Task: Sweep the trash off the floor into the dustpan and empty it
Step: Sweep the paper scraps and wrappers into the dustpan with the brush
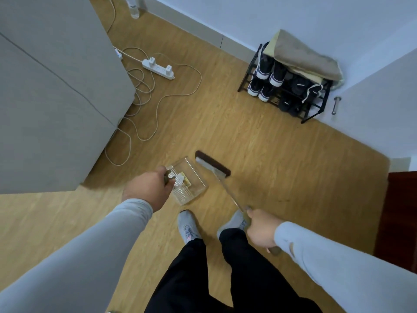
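Our left hand (147, 188) grips the handle of the clear dustpan (188, 180), which sits low over the floor (270, 154) with scraps of trash (184, 178) already inside. Our right hand (261, 229) is clenched around the broom (213, 163) handle, the brush head resting just beside the dustpan's edge. We judge the risk is spilling: if we tilt the dustpan while lifting, the light scraps could slide out; the loose cable (144, 91) nearby could snag the broom.
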